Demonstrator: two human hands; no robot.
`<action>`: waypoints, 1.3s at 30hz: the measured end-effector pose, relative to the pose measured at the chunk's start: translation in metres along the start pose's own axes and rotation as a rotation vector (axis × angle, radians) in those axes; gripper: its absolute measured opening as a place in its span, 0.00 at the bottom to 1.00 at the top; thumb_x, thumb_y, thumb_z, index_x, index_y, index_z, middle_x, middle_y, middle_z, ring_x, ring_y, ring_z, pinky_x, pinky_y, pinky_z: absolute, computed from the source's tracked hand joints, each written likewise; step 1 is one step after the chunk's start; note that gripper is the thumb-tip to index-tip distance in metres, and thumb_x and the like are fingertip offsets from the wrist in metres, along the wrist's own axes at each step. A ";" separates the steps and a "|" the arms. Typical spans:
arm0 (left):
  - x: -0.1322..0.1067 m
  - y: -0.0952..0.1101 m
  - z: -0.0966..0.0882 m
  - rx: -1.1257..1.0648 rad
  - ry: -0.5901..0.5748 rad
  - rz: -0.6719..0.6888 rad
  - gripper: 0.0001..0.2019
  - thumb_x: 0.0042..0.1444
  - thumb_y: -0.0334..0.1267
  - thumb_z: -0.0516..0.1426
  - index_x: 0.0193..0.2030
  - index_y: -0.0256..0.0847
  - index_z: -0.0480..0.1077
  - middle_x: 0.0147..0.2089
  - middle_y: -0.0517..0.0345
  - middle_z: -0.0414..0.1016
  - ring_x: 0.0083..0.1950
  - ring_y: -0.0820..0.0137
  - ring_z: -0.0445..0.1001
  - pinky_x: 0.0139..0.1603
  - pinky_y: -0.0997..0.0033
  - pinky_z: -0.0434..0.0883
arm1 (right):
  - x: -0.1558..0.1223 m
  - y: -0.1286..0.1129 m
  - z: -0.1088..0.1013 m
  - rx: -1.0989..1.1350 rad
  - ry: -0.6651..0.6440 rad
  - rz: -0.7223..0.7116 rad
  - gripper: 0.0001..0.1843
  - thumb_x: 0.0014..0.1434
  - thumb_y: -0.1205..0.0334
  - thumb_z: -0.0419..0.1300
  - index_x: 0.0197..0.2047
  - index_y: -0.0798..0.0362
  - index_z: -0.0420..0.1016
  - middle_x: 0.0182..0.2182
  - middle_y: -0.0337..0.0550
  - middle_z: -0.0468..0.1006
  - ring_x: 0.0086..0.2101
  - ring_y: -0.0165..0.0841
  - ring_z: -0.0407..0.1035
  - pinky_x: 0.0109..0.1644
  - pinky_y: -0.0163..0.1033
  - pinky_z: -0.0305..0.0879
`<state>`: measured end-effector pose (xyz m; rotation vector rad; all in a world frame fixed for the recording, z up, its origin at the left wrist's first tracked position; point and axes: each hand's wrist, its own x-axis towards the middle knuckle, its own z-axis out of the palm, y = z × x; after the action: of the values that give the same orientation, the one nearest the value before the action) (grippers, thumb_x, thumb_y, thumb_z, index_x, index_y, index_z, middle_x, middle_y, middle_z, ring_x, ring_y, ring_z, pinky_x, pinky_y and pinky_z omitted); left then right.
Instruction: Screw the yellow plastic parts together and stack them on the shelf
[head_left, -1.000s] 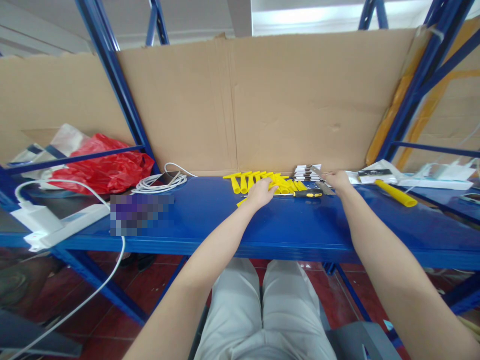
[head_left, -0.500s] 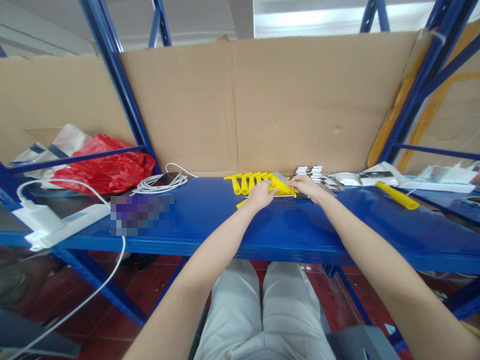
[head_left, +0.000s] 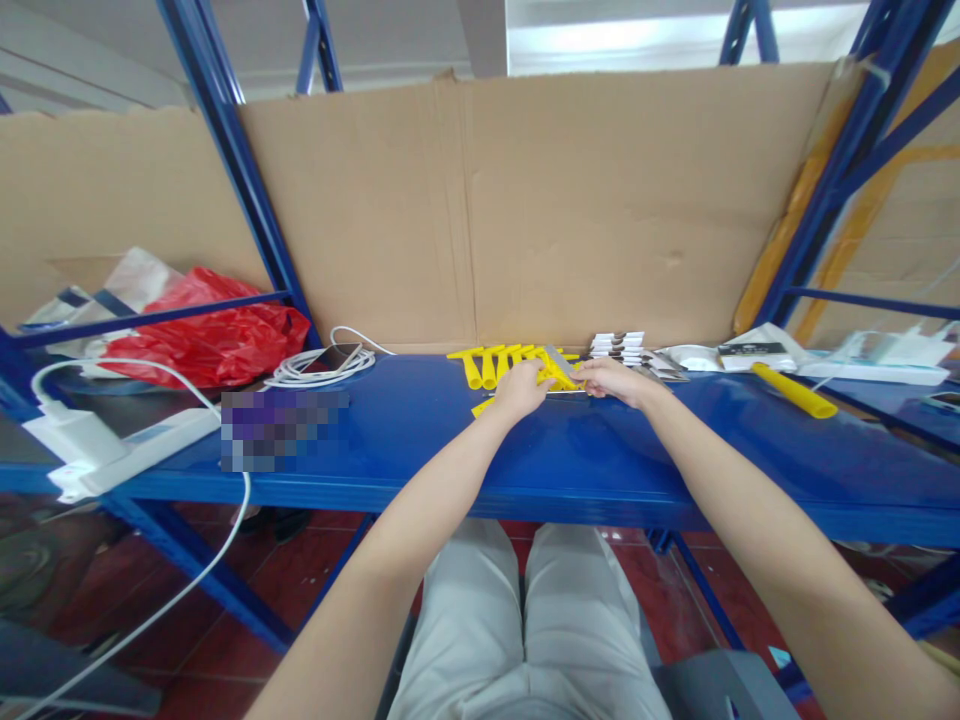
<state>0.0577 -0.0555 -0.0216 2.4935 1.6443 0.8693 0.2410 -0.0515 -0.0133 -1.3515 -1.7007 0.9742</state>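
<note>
A row of yellow plastic handle pieces (head_left: 491,362) lies on the blue shelf (head_left: 420,440) against the cardboard backing. My left hand (head_left: 521,388) is closed on one of these yellow pieces at the right end of the row. Close beside it, my right hand (head_left: 613,380) pinches a thin grey blade (head_left: 561,360) that touches the same yellow piece. A small stack of white packets (head_left: 616,346) sits just behind my right hand.
A coiled white cable (head_left: 324,366) and a red plastic bag (head_left: 206,335) lie to the left, with a white power strip (head_left: 112,450) at the shelf's left edge. A single yellow tube (head_left: 793,389) and white boxes (head_left: 757,349) lie to the right. Blue rack posts flank the shelf.
My right hand moved left from the white packets, bringing the grey blade to the yellow piece held in my left hand. My left hand stayed at the yellow row.
</note>
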 end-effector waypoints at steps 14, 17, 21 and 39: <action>-0.005 0.003 -0.001 0.035 -0.030 0.101 0.23 0.65 0.36 0.53 0.67 0.51 0.65 0.59 0.51 0.73 0.59 0.61 0.72 0.59 0.63 0.68 | 0.000 0.007 -0.007 0.189 -0.198 0.073 0.18 0.46 0.55 0.74 0.25 0.57 0.71 0.20 0.37 0.67 0.19 0.22 0.56 0.20 0.28 0.53; -0.006 0.004 -0.003 0.113 -0.069 0.097 0.22 0.66 0.36 0.51 0.66 0.54 0.66 0.56 0.50 0.73 0.57 0.59 0.73 0.57 0.62 0.69 | 0.000 0.007 -0.006 0.156 -0.178 0.073 0.17 0.48 0.56 0.73 0.24 0.57 0.71 0.20 0.38 0.68 0.19 0.22 0.57 0.20 0.28 0.53; -0.006 0.004 -0.004 0.166 -0.078 0.102 0.23 0.67 0.37 0.49 0.67 0.55 0.65 0.55 0.48 0.72 0.56 0.58 0.73 0.56 0.61 0.69 | 0.002 0.008 -0.003 0.120 -0.158 0.093 0.16 0.52 0.57 0.70 0.24 0.57 0.70 0.19 0.39 0.67 0.19 0.22 0.57 0.19 0.28 0.52; -0.005 0.003 -0.002 0.178 -0.138 0.178 0.26 0.68 0.34 0.45 0.71 0.54 0.59 0.57 0.48 0.71 0.57 0.59 0.72 0.55 0.62 0.69 | 0.005 0.008 0.002 0.257 -0.081 0.070 0.15 0.52 0.60 0.68 0.26 0.54 0.65 0.18 0.33 0.61 0.19 0.22 0.54 0.22 0.29 0.50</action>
<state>0.0581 -0.0622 -0.0214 2.7827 1.5379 0.5692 0.2417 -0.0456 -0.0213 -1.2230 -1.5336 1.2560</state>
